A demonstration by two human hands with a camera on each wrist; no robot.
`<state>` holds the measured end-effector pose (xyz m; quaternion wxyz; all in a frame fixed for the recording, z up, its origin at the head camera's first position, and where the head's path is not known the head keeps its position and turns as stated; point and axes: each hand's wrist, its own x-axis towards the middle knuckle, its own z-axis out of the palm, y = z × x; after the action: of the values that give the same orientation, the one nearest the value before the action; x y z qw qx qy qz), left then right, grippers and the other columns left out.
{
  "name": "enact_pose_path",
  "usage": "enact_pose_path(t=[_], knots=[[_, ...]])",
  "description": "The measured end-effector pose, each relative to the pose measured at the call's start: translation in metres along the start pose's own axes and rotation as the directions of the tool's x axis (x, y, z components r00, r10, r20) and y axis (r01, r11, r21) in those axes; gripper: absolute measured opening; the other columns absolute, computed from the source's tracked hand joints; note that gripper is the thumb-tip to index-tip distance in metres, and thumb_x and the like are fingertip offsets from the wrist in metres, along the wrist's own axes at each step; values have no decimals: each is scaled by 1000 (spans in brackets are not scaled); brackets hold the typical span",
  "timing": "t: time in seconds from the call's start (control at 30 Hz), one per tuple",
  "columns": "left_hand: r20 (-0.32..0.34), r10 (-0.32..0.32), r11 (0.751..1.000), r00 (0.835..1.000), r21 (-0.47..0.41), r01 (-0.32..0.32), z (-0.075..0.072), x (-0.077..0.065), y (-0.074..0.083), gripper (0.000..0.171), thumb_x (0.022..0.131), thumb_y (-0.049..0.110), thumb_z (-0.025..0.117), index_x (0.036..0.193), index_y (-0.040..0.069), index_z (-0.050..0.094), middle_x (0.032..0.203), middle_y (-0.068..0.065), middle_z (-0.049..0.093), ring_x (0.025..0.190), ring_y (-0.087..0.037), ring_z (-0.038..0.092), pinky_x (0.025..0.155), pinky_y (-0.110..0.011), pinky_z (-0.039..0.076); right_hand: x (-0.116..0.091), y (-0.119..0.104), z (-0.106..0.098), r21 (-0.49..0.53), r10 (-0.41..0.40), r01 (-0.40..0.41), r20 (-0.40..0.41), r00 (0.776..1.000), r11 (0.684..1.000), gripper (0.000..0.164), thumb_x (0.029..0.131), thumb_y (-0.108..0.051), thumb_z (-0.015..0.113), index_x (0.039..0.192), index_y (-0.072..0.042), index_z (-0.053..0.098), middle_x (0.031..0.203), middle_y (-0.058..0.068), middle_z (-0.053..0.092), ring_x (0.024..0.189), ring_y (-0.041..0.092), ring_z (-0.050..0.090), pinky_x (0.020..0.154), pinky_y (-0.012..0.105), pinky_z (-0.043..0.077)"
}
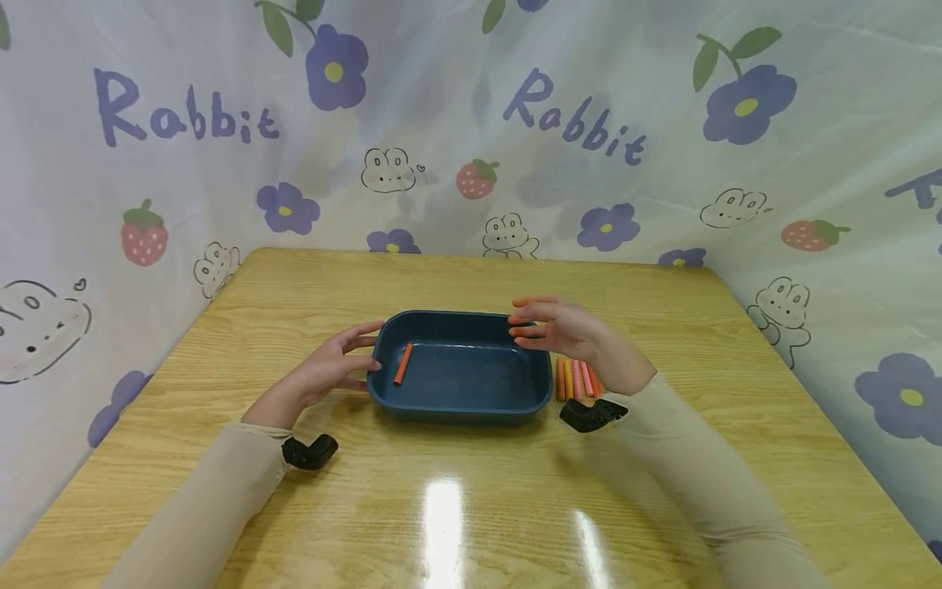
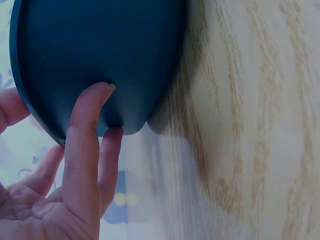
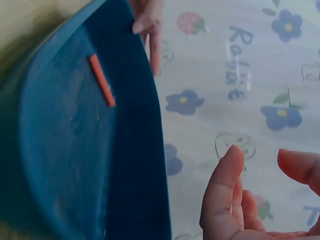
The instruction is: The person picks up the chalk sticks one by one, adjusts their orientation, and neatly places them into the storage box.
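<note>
A dark blue rectangular container (image 1: 459, 405) with rounded corners sits on the table. One red chalk stick (image 1: 402, 364) lies inside it, near the left end. My left hand (image 1: 331, 364) holds that end, its thumb over the rim and its other fingers against the outer wall; the left wrist view shows fingertips (image 2: 107, 90) touching the wall. Over the far right corner, my right hand (image 1: 562, 327) hovers with loosely bent fingers and nothing between them. A row of several chalk sticks (image 1: 576, 379), red, orange, yellow and pink, lies right of the container, partly hidden by my right hand.
The wooden table (image 1: 353, 507) extends on all sides of the container. A white patterned cloth (image 1: 441, 98) hangs behind the table and along its sides. A black wrist device (image 1: 592, 415) sticks out from the right sleeve, and a matching device (image 1: 311, 451) from the left.
</note>
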<state>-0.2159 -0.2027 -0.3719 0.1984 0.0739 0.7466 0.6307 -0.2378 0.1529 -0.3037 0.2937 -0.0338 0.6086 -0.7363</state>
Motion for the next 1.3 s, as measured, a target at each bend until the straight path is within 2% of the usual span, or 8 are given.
enact_pose_path(t=[0.17,0.33,0.57,0.83,1.0,1.2,1.3], knots=[[11,25,1000,1000,7,-25,-1,0,-2,70,88,6,59,148,11,24,145,-27,19,109,-31,55,76,-44,52,-10,3,-20,30,-10,11,-24,1000,999,44,98,-7,43,138,3,29,104,12,52,88,21,58,82,31,50],[-15,-14,1000,1000,-11,14,1,0,-3,70,88,2,57,148,12,24,146,-23,22,115,-38,48,77,-45,52,-18,11,-39,33,-23,26,-73,997,999,36,98,-8,43,132,1,34,102,10,52,89,21,58,82,29,49],[-25,-29,1000,999,-5,28,0,-1,-2,70,89,0,56,149,12,22,147,-23,21,116,-41,47,77,-45,52,-27,26,-60,-21,-8,5,-134,991,1000,51,98,-10,42,142,6,21,114,13,43,97,21,54,84,28,48],[-14,-22,1000,1000,-11,22,0,-1,0,70,89,1,56,149,13,22,147,-23,20,116,-42,47,77,-44,52,-37,43,-82,-58,31,-44,-204,978,997,58,98,-12,44,145,7,15,114,12,45,94,18,54,84,28,47],[-10,-16,1000,1000,-12,16,0,1,-2,70,89,2,56,149,13,22,147,-23,21,113,-39,51,76,-44,52,-43,51,-93,-119,27,-53,-208,978,992,60,98,-11,44,146,7,12,124,19,38,94,15,56,84,28,47],[-16,-19,1000,1000,-10,19,0,1,-3,70,89,2,56,149,13,23,147,-22,22,112,-37,52,76,-43,52,-48,57,-103,-168,16,-55,-225,974,984,60,98,-9,43,145,9,12,140,29,24,95,15,57,86,31,47],[-20,-19,1000,1000,-11,19,0,0,-2,70,89,2,56,149,13,23,147,-22,22,112,-37,52,76,-43,52,-48,60,-109,-198,16,-68,-254,967,978,59,97,-8,46,144,9,16,134,25,37,92,15,57,84,32,48]])
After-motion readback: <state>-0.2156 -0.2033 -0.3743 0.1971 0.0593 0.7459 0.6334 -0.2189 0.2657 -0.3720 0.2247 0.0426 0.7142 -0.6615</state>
